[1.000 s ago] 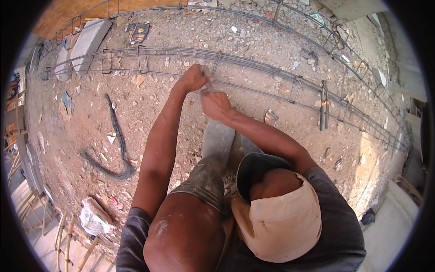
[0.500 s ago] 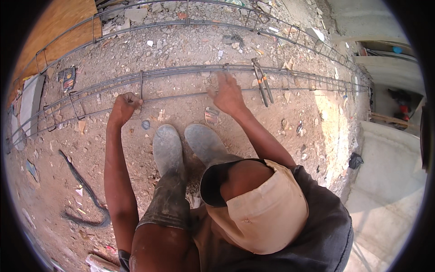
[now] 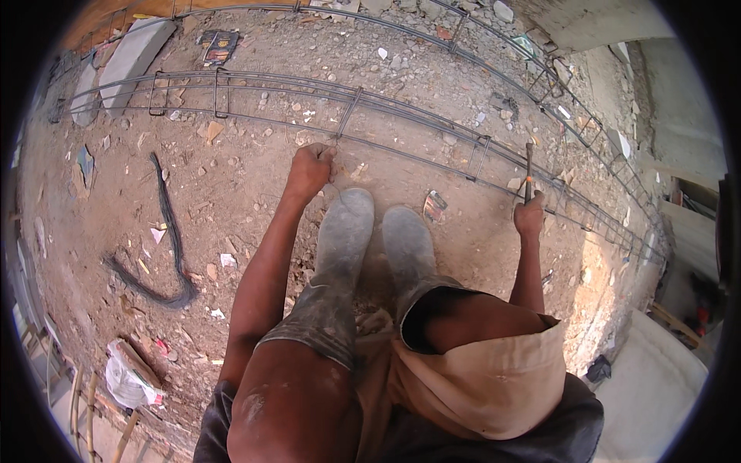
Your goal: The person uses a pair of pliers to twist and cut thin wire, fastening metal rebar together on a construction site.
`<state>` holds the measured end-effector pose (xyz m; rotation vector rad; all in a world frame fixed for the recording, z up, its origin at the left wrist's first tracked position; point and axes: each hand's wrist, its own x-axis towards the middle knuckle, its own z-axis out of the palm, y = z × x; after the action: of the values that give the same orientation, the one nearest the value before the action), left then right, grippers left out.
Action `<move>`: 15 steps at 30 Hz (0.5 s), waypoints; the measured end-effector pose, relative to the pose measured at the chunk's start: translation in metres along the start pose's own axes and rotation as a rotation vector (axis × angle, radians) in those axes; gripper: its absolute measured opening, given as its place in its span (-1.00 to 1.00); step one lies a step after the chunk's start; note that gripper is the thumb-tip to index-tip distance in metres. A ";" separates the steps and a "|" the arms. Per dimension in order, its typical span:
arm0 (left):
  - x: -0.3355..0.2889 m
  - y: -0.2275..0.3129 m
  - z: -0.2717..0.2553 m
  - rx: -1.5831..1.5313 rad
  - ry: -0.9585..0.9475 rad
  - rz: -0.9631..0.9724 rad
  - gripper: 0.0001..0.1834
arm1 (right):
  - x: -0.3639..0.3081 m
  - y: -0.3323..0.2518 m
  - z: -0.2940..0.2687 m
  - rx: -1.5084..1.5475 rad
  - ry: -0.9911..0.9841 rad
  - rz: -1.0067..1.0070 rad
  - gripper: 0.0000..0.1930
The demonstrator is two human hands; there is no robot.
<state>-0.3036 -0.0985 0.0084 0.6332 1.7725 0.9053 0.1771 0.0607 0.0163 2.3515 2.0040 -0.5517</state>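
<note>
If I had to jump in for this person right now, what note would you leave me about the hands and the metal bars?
Left hand: closed in a fist on the near bar of the long rebar cage, beside a stirrup.
Right hand: gripping a thin hook tool, held upright next to the cage.
Cage lies on the dirt across the front of both rubber boots.
Done: several stirrups already stand along the bars.
Left: whether the joint at the left hand is tied cannot be made out, so check it.
</note>
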 end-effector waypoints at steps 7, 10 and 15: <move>-0.005 -0.002 -0.001 0.023 0.002 0.041 -0.72 | -0.105 -0.114 -0.023 1.098 -0.596 -0.004 -0.80; -0.004 -0.001 -0.003 0.053 -0.002 0.051 -0.72 | -0.123 -0.167 -0.007 1.469 -1.207 0.213 -0.73; -0.002 -0.005 -0.007 0.132 0.001 0.083 -0.70 | -0.138 -0.217 0.023 1.160 -1.486 0.094 -0.56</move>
<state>-0.3096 -0.1046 0.0067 0.7970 1.8294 0.8494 -0.0534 -0.0366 0.0790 1.0836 0.7827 -2.7492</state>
